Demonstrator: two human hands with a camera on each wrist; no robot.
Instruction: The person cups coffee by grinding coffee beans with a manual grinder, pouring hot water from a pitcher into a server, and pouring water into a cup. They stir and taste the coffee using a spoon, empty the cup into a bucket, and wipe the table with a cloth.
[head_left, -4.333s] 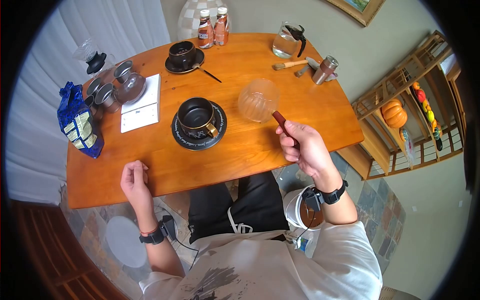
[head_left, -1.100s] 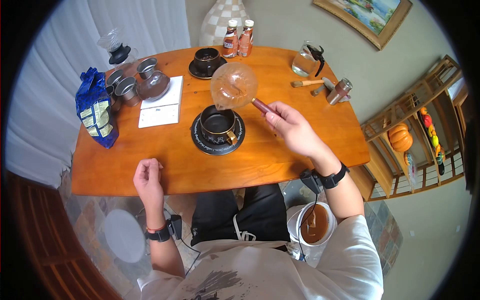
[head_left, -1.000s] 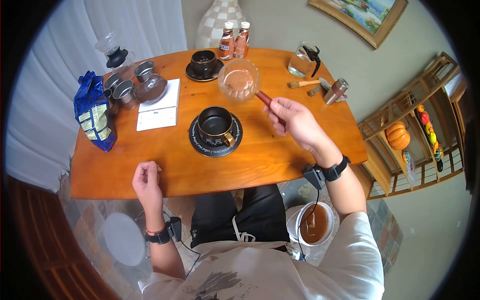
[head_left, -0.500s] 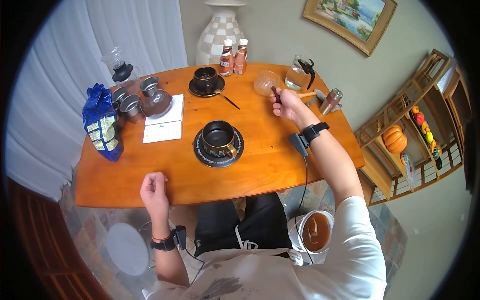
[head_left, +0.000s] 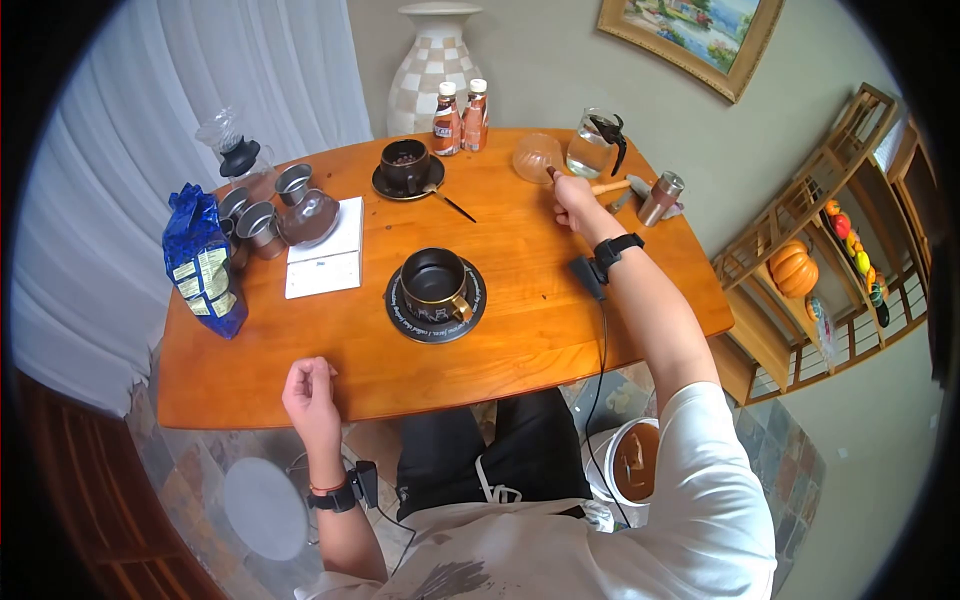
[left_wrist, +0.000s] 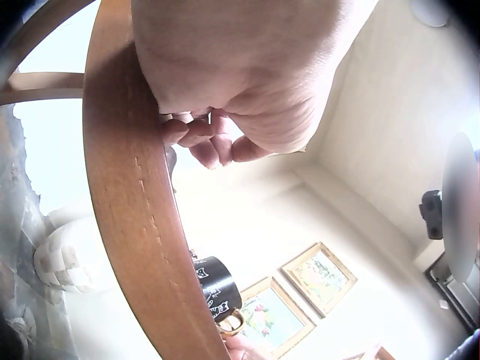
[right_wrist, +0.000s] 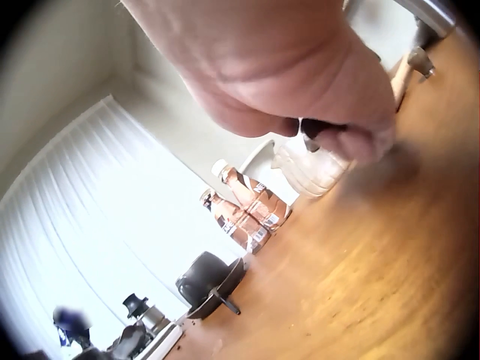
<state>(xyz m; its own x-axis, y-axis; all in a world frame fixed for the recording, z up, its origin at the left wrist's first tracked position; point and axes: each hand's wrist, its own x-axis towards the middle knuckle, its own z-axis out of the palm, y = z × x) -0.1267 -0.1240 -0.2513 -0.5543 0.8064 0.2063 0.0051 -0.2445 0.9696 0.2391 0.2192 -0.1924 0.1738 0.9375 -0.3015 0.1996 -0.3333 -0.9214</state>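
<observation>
At the back right of the table, my right hand [head_left: 576, 203] grips the dark wooden side handle of a ribbed clear glass pot [head_left: 537, 158]. In the right wrist view the pot [right_wrist: 311, 171] shows just beyond my curled fingers, low over the tabletop. My left hand [head_left: 312, 395] rests at the table's front edge, fingers loosely curled and holding nothing. Between the hands stands a black cup [head_left: 433, 280] with a gold handle, upright on its lettered black saucer [head_left: 402, 320]. The left wrist view shows the same cup [left_wrist: 217, 288] past the table edge.
A glass water jug [head_left: 592, 150], a brush [head_left: 608, 187] and a metal grinder [head_left: 661, 198] stand or lie around the right hand. Farther back are two bottles [head_left: 462, 122] and a second black cup [head_left: 405, 165]. Metal cups [head_left: 260, 225], a white scale [head_left: 325, 272] and a blue bag [head_left: 203, 265] occupy the left.
My right hand has carried the glass pot from above the black cup to the back right, lowering it near the water jug. The left hand keeps its place; the head view has tilted up.
</observation>
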